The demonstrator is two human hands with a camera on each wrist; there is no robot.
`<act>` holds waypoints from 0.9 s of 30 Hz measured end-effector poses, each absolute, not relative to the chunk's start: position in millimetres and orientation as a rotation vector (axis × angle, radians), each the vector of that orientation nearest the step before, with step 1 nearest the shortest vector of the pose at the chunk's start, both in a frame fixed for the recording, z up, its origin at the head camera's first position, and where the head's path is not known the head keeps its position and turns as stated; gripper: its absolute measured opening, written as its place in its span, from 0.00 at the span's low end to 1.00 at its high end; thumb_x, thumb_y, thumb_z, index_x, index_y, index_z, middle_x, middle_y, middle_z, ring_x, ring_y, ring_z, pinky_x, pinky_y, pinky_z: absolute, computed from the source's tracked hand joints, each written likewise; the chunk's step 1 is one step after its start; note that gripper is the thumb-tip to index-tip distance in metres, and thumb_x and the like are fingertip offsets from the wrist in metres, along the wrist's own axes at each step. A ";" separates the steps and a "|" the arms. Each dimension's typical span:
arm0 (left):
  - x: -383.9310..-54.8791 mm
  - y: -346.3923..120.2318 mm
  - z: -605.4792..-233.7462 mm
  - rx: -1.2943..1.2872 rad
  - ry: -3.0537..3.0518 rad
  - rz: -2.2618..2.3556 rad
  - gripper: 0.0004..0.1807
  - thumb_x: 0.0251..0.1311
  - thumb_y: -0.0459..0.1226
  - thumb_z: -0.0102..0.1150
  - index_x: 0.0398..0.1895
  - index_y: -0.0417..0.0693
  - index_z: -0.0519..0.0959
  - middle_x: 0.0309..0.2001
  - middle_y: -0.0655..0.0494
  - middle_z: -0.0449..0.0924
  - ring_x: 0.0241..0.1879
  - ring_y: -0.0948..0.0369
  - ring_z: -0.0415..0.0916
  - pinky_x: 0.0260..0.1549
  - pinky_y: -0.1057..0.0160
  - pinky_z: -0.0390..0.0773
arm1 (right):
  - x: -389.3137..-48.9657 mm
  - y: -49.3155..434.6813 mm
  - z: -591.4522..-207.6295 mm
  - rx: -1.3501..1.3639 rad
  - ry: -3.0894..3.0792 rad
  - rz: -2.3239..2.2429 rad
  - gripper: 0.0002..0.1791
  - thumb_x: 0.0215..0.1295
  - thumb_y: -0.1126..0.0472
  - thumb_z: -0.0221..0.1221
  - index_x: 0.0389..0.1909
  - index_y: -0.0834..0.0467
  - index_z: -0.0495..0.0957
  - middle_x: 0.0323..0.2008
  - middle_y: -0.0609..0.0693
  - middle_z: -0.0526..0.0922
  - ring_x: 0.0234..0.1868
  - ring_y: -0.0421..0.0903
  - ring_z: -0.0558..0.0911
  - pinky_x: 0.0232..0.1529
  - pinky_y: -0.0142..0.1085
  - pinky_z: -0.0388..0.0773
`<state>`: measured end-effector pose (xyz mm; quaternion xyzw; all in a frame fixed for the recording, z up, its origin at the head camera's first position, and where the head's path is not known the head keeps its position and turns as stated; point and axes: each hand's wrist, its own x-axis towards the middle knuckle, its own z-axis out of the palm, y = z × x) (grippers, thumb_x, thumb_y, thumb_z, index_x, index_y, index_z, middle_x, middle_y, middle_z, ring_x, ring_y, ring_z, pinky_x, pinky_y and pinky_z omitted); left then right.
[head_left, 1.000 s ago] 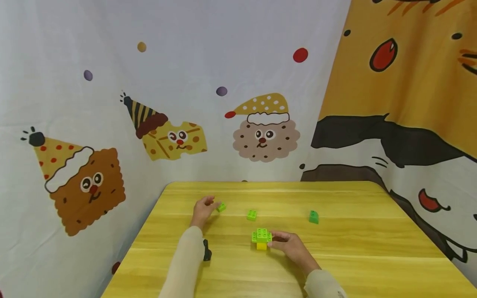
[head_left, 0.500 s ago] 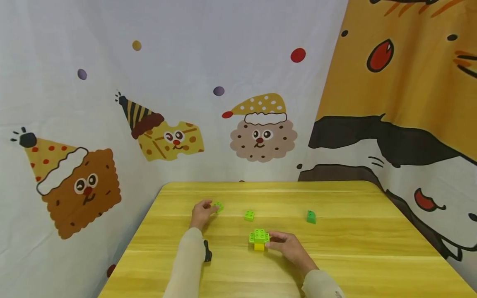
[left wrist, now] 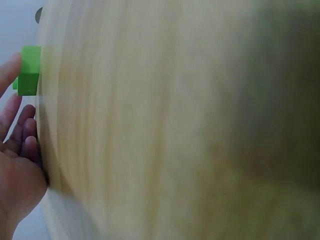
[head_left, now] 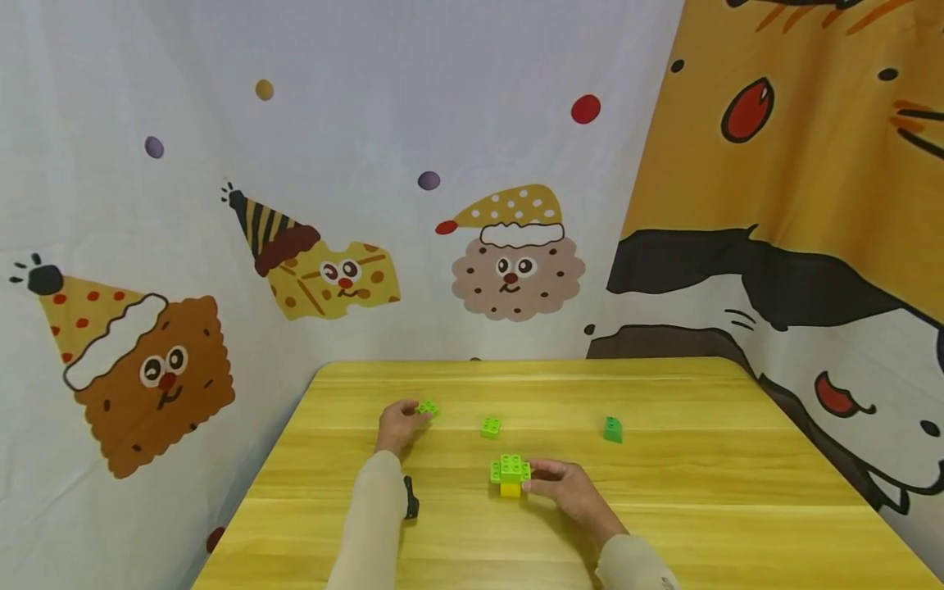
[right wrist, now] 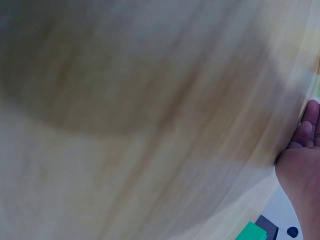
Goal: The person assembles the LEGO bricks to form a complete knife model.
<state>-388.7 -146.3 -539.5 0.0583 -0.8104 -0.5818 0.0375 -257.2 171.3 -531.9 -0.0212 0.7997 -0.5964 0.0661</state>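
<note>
At the back left of the table, my left hand (head_left: 398, 426) pinches a small lime green toy building brick (head_left: 428, 409). In the left wrist view, that brick (left wrist: 30, 70) sits between thumb and index finger, with the other fingers curled below. My right hand (head_left: 571, 489) holds the right side of a small brick build (head_left: 510, 468), lime green on top over a yellow base, standing on the table. The right wrist view shows only part of the right hand (right wrist: 300, 160), its fingertips cut off by the frame edge.
A second lime green brick (head_left: 490, 427) lies mid-table behind the build. A darker green brick with a sloped side (head_left: 613, 429) is farther right. Beside the left sleeve is a black object (head_left: 410, 497). A cartoon-printed cloth (head_left: 354, 123) hangs behind the wooden table (head_left: 701, 475).
The left fingers have come down around the lime green brick, which has turned slightly. The right hand stays at the build. The head view has shifted a little to the right.
</note>
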 end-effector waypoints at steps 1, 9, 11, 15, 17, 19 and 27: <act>-388.6 -146.5 -540.5 0.184 -2.486 -1.789 0.26 0.60 0.36 0.68 0.60 0.34 0.76 0.57 0.38 0.74 0.57 0.44 0.70 0.54 0.45 0.72 | -256.8 171.1 -531.8 -0.064 2.406 -1.800 0.29 0.55 0.54 0.73 0.56 0.63 0.81 0.48 0.55 0.84 0.49 0.50 0.80 0.52 0.48 0.77; -387.3 -145.8 -540.2 0.192 -2.529 -1.718 0.24 0.60 0.35 0.68 0.58 0.33 0.76 0.55 0.38 0.75 0.54 0.44 0.72 0.51 0.46 0.74 | -257.6 170.6 -532.7 -0.066 2.399 -1.799 0.28 0.56 0.54 0.73 0.57 0.62 0.81 0.49 0.54 0.84 0.49 0.49 0.80 0.52 0.48 0.77; -387.0 -145.5 -538.9 0.192 -2.537 -1.712 0.24 0.61 0.36 0.67 0.58 0.33 0.76 0.54 0.39 0.75 0.53 0.45 0.73 0.50 0.46 0.74 | -257.9 170.9 -533.3 -0.070 2.399 -1.802 0.28 0.57 0.54 0.72 0.57 0.62 0.81 0.48 0.54 0.84 0.49 0.49 0.80 0.52 0.48 0.77; -386.2 -146.0 -536.2 0.205 -2.540 -1.709 0.25 0.61 0.37 0.68 0.58 0.33 0.77 0.53 0.40 0.76 0.51 0.46 0.74 0.49 0.48 0.76 | -257.9 171.5 -533.9 -0.071 2.393 -1.810 0.27 0.57 0.56 0.72 0.56 0.62 0.81 0.48 0.54 0.84 0.49 0.49 0.80 0.52 0.48 0.76; -385.7 -146.5 -534.5 0.196 -2.534 -1.708 0.25 0.60 0.37 0.68 0.58 0.32 0.77 0.52 0.39 0.77 0.51 0.46 0.75 0.49 0.49 0.76 | -258.0 171.6 -533.9 -0.066 2.397 -1.806 0.27 0.57 0.55 0.72 0.56 0.62 0.81 0.48 0.53 0.84 0.49 0.49 0.80 0.52 0.48 0.76; -385.1 -147.2 -532.6 0.186 -2.520 -1.725 0.25 0.60 0.37 0.68 0.57 0.31 0.77 0.52 0.38 0.77 0.51 0.45 0.76 0.48 0.48 0.77 | -258.2 171.5 -533.8 -0.062 2.400 -1.805 0.27 0.57 0.55 0.72 0.56 0.62 0.82 0.48 0.53 0.84 0.49 0.49 0.80 0.52 0.48 0.76; -386.9 -151.3 -525.4 0.121 -2.491 -1.735 0.23 0.61 0.38 0.68 0.56 0.31 0.78 0.51 0.40 0.79 0.52 0.45 0.76 0.51 0.48 0.76 | -256.2 171.6 -531.2 -0.083 2.408 -1.804 0.27 0.57 0.55 0.72 0.56 0.62 0.81 0.48 0.53 0.83 0.50 0.50 0.79 0.53 0.49 0.76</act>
